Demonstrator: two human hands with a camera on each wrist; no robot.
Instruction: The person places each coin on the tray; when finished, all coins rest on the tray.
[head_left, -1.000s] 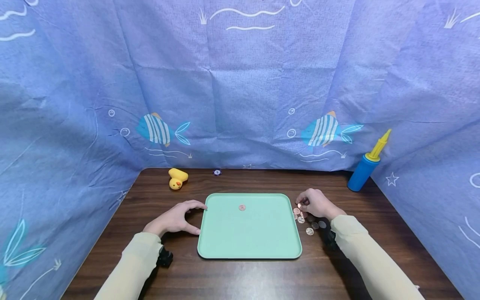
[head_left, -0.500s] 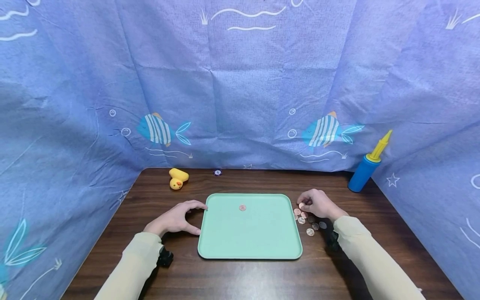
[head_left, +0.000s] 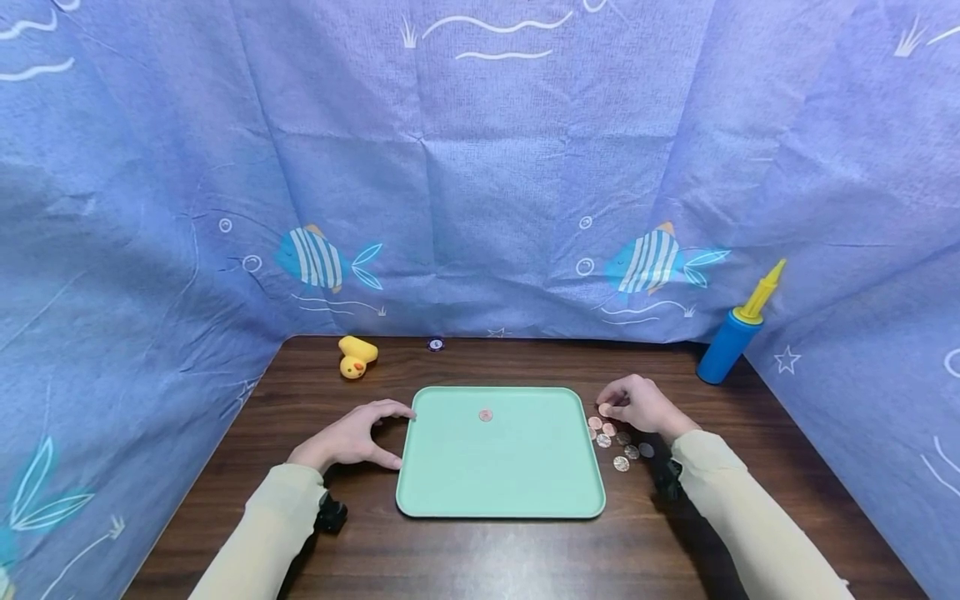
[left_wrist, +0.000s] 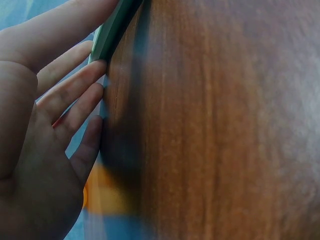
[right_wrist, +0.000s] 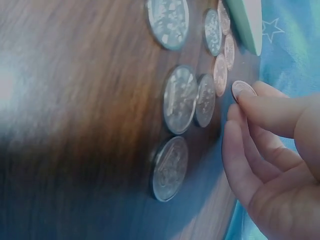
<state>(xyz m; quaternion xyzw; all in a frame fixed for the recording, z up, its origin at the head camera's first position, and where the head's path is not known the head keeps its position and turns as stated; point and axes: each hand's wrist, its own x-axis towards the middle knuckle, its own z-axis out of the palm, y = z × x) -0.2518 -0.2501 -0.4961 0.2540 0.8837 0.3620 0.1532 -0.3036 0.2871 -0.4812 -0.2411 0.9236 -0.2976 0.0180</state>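
Note:
A pale green tray (head_left: 499, 483) lies on the wooden table with one copper coin (head_left: 486, 415) on it, toward its far side. My left hand (head_left: 352, 435) rests at the tray's left edge, fingers and thumb spread apart and fairly straight; in the left wrist view fingertips (left_wrist: 97, 67) reach the tray's side. Right of the tray, my right hand (head_left: 639, 407) pinches a copper coin (right_wrist: 243, 89) between thumb and fingers. Several loose coins, copper ones (right_wrist: 220, 75) and silver ones (right_wrist: 180, 99), lie flat on the table beside that hand.
A yellow toy duck (head_left: 357, 357) lies at the back left, and a dark poker chip (head_left: 436, 344) near the back edge. At the back right stands a blue and yellow hand pump (head_left: 732, 333). A blue fish-print cloth (head_left: 480, 183) hangs around the table (head_left: 495, 558).
My right hand has drawn slightly to the right and up off the coins with the copper coin in its fingers. The left hand and the tray have stayed in place.

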